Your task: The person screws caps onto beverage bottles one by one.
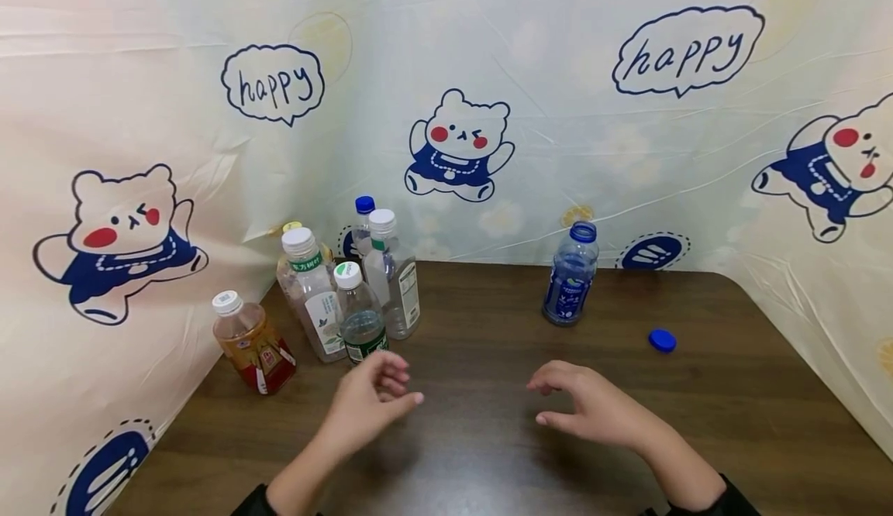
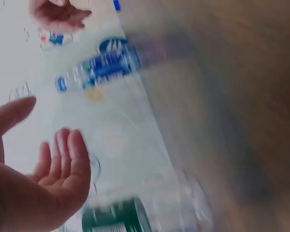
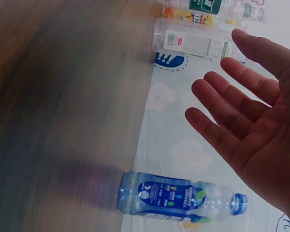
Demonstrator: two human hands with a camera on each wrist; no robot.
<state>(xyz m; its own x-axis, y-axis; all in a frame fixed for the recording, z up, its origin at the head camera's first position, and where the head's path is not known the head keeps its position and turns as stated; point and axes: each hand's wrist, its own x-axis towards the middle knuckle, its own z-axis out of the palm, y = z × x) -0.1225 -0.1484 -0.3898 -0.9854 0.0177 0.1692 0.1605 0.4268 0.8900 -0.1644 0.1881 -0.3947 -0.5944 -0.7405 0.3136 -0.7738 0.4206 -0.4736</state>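
Observation:
My left hand (image 1: 366, 400) hovers over the table with relaxed, slightly bent fingers and holds nothing. Just behind it stands a small clear bottle (image 1: 363, 322) with a white cap and green label. My right hand (image 1: 593, 404) is also raised above the table, its fingers loosely extended and its palm bare in the right wrist view. Farther back, a blue-labelled bottle (image 1: 570, 280) stands upright with its mouth uncapped. To the right of that bottle, a blue cap (image 1: 662, 340) lies on the tabletop.
At the left stand an amber drink bottle (image 1: 256, 345), a bottle with a leaf-print label (image 1: 314, 299), a tall clear bottle (image 1: 392, 276) and a blue-capped bottle (image 1: 363, 225). A printed curtain (image 1: 558, 152) hangs behind the brown table (image 1: 474, 345).

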